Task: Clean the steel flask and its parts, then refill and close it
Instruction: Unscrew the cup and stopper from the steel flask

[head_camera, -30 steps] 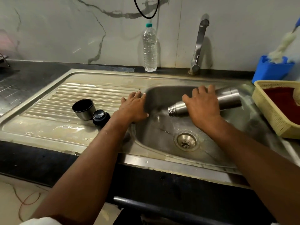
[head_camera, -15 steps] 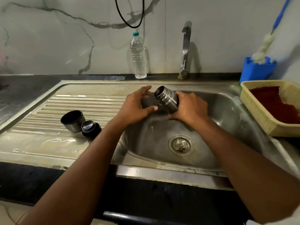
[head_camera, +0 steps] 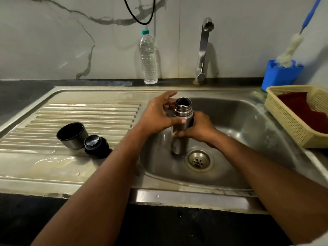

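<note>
The steel flask (head_camera: 181,139) stands upright over the sink basin (head_camera: 239,121), its open mouth at the top. My right hand (head_camera: 198,127) grips its body from the right. My left hand (head_camera: 159,115) holds it from the left, thumb across the front below the threaded neck, fingers loosely spread behind the neck. The flask's steel cup (head_camera: 72,135) lies on the draining board (head_camera: 85,114), and the black stopper (head_camera: 96,144) sits right beside it.
A tap (head_camera: 203,50) rises behind the basin, with no water seen running. A clear water bottle (head_camera: 148,57) stands at the wall. A yellow basket (head_camera: 284,118) with red cloth and a blue holder (head_camera: 280,77) with a brush sit at the right. The drain (head_camera: 198,160) is beside the flask's base.
The flask went from lying sideways in my right hand to standing upright. My left hand left the sink's edge and took hold of the flask near its neck.
</note>
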Demonstrator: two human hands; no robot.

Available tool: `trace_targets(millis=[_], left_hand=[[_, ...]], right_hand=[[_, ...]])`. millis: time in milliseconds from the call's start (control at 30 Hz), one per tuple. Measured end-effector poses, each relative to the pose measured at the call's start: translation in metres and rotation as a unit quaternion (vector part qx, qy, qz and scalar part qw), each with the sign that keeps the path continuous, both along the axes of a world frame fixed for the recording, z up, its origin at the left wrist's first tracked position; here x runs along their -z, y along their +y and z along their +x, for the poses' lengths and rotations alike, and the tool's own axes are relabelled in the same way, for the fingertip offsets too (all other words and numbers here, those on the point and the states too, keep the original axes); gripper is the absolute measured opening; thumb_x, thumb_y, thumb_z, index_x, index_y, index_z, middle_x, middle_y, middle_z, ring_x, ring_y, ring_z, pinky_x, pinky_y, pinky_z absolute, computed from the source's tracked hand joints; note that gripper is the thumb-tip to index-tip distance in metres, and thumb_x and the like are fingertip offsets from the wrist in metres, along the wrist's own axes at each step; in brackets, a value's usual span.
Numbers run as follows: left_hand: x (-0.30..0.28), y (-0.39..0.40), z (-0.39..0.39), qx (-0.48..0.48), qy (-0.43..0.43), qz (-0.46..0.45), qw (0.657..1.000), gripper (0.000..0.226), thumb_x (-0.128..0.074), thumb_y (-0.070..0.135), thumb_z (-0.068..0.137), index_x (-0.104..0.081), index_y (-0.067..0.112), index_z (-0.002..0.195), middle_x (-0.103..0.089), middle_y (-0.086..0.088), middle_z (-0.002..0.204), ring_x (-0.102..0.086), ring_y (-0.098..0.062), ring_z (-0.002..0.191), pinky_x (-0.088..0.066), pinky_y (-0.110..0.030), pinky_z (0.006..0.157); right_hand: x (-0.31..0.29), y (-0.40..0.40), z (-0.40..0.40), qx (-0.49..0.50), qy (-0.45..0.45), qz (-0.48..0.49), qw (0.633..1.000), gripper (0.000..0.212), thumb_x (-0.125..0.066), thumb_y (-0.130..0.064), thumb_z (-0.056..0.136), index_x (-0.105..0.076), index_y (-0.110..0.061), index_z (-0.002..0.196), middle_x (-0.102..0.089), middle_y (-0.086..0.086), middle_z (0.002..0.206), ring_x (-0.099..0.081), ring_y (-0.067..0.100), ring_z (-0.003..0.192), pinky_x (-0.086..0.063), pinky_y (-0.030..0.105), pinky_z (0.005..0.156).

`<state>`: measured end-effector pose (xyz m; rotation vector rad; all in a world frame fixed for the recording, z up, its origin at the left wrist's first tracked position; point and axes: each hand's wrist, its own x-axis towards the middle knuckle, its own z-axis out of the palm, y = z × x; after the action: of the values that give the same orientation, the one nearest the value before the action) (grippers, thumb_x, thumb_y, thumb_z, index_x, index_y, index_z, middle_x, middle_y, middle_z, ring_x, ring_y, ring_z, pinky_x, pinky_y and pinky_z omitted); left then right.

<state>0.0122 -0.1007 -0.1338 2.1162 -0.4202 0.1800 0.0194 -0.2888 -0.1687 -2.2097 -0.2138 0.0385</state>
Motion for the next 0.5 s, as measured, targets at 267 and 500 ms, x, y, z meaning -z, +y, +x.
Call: trace_targets(millis=[267, 500], left_hand=[[0.005, 0.007, 0.007, -0.003, -0.01, 0.007, 1.0, 0.057, -0.099, 0.014, 0.067, -0.076, 0.013, 0.119, -0.078, 0.009, 0.104, -0.073, 0.003, 0.097, -0.053, -0.009, 0.083], [0.01, 0.006, 0.011, -0.02, -0.006, 0.044, 0.999, 0.054, -0.096, 0.01, 0.067, -0.074, 0.022, 0.114, -0.075, 0.014, 0.098, -0.068, 0.012, 0.091, -0.047, -0.002, 0.076]], right_hand=[[0.005, 0.005, 0.001, -0.035, 0.021, 0.042, 0.998, 0.074, -0.103, -0.029, 0.053, -0.069, -0.03, 0.118, -0.074, -0.01, 0.109, -0.068, 0.008, 0.105, -0.058, 0.031, 0.089], [0.017, 0.001, 0.017, -0.009, -0.006, 0.069, 0.998, 0.08, -0.104, -0.019, 0.047, -0.069, -0.02, 0.119, -0.076, -0.005, 0.113, -0.07, 0.012, 0.109, -0.058, 0.042, 0.098]])
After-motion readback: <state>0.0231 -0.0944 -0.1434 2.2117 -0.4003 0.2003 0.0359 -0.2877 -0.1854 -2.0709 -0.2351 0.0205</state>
